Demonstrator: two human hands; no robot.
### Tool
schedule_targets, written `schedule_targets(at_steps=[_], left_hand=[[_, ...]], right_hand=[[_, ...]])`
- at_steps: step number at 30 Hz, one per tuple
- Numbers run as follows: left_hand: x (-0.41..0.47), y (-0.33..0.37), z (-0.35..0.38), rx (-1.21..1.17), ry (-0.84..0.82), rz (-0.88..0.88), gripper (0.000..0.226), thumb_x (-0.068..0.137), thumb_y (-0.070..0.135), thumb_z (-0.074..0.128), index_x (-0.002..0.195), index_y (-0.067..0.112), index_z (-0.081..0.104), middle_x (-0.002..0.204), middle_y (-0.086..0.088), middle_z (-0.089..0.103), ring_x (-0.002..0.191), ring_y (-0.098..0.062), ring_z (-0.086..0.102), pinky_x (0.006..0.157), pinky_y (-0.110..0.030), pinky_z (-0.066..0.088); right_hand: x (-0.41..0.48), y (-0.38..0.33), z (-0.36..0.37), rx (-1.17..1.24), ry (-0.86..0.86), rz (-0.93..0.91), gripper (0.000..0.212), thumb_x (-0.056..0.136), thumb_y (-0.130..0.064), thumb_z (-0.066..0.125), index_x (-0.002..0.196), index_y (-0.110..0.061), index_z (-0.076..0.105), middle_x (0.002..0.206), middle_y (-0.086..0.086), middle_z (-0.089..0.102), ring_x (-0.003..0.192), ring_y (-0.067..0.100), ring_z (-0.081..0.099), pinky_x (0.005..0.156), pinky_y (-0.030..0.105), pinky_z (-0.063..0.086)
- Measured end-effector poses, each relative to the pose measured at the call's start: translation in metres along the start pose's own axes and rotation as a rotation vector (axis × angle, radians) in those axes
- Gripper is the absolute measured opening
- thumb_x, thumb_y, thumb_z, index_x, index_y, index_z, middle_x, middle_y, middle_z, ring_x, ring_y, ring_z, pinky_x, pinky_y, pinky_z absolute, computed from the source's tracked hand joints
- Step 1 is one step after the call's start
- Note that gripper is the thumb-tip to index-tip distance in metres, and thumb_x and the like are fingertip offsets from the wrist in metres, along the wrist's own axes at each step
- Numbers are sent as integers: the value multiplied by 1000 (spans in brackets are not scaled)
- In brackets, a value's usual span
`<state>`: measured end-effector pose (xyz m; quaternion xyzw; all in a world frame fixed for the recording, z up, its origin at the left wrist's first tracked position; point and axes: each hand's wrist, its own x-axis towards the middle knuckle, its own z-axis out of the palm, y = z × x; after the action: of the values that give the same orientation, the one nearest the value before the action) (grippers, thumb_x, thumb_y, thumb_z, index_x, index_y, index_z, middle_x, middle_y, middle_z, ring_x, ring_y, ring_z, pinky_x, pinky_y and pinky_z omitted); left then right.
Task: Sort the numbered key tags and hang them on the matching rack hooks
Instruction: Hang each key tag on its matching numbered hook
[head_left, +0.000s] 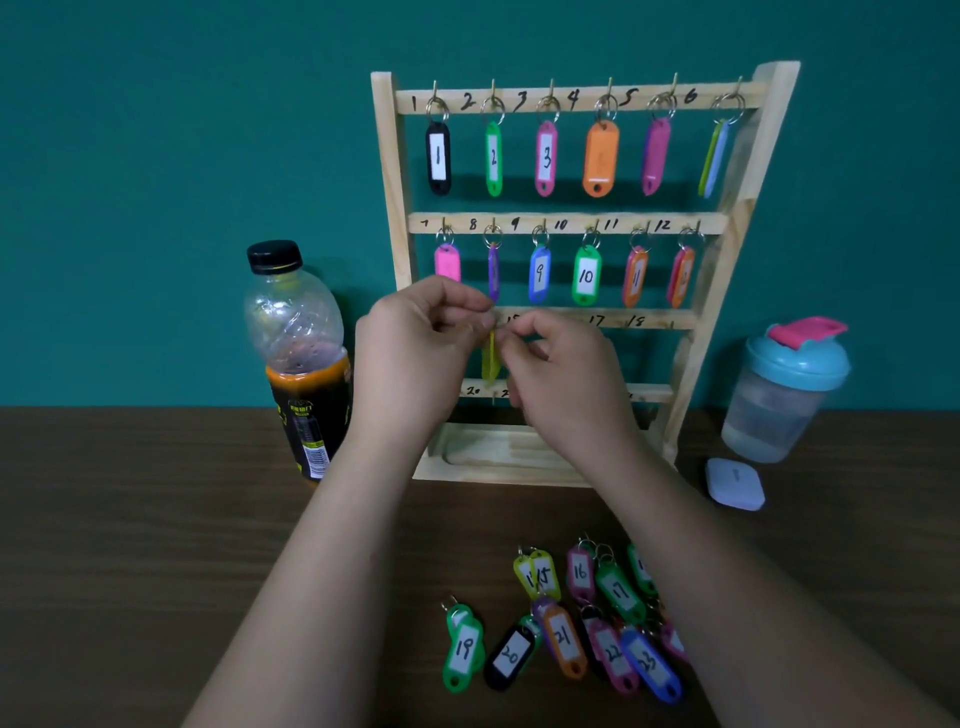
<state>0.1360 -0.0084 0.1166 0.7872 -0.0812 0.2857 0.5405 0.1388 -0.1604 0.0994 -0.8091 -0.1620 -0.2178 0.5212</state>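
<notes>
Both hands are up at the rack's (394, 182) third rail (665, 318). The left hand (421, 348) and right hand (563, 379) meet fingertip to fingertip, and the fingers of each are pinched together on the ring at the top of a yellow tag (490, 361). That tag hangs edge-on just below them, near the left end of the rail. Its number can't be read, and the hook itself is hidden by the fingers, so it may be 13 or 14.

The two rails above are full. The remaining tags (571, 618) lie in a loose heap on the bench (156, 519), below the forearms.

Risks from here:
- The ring could miss the hook tip because the fingers cover it. If they let go too soon, the tag would probably drop into the tray at the rack's foot.
- The hands hide the rail numbers, so the tag could end up one hook off.
- The left knuckles sit just under the purple tag (493, 273), and lifting them could knock it off its hook.
- Pulling the arms back low could scatter the heap.
</notes>
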Motion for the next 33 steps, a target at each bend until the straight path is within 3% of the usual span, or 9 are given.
schedule_targets(at_steps=[7, 12, 15, 18, 21, 24, 27, 33], left_hand=[[3, -2, 9, 66, 76, 28, 8, 87, 22, 80, 89, 28, 76, 74, 6, 75, 67, -16, 72, 70, -47, 63], [3, 0, 13, 146, 140, 35, 5, 87, 26, 81, 85, 29, 77, 70, 9, 72, 63, -13, 68, 67, -42, 61], [4, 1, 13, 191, 157, 49, 3, 89, 24, 78, 89, 27, 78, 72, 10, 73, 66, -12, 69, 68, -40, 61], [3, 2, 15, 238, 185, 61, 7, 90, 22, 76, 91, 28, 79, 75, 11, 73, 72, -10, 69, 73, -37, 60], [1, 4, 17, 277, 166, 53, 14, 91, 17, 72, 93, 27, 81, 80, 11, 76, 78, -9, 71, 78, -34, 60], [1, 4, 16, 318, 125, 61, 17, 92, 14, 70, 95, 27, 82, 85, 10, 78, 81, -9, 72, 81, -33, 60], [1, 5, 16, 370, 101, 78, 16, 92, 16, 70, 94, 27, 81, 84, 9, 78, 81, -14, 72, 80, -36, 60], [-4, 10, 16, 408, 100, 87, 17, 93, 14, 68, 95, 27, 79, 88, 6, 77, 85, -20, 71, 80, -39, 60]], right_hand=[[6, 0, 4, -12, 91, 39, 16, 100, -22, 65, 89, -20, 76, 54, -3, 64, 45, 14, 58, 46, 31, 45], [11, -2, 8, -42, 128, 44, 17, 97, -20, 66, 85, -17, 78, 51, -7, 60, 43, 10, 55, 44, 23, 39], [16, -5, 10, -66, 115, 54, 18, 97, -19, 65, 84, -15, 78, 54, -6, 60, 46, 13, 57, 45, 24, 41], [19, -7, 11, -135, 126, 40, 20, 96, -19, 66, 80, -14, 77, 57, -6, 62, 48, 7, 54, 45, 15, 34], [18, -7, 12, -208, 131, 8, 21, 95, -19, 66, 76, -13, 74, 57, 1, 62, 48, 12, 53, 48, 28, 40], [17, -5, 12, -284, 120, -25, 23, 96, -19, 64, 75, -13, 71, 57, 2, 58, 49, 21, 53, 46, 30, 35], [17, 0, 13, -375, 105, -77, 24, 100, -22, 60, 80, -14, 71, 58, 3, 56, 49, 23, 52, 48, 30, 31], [12, 6, 11, -468, 69, -168, 22, 103, -26, 57, 91, -15, 71, 63, 2, 59, 54, 26, 56, 49, 34, 40]])
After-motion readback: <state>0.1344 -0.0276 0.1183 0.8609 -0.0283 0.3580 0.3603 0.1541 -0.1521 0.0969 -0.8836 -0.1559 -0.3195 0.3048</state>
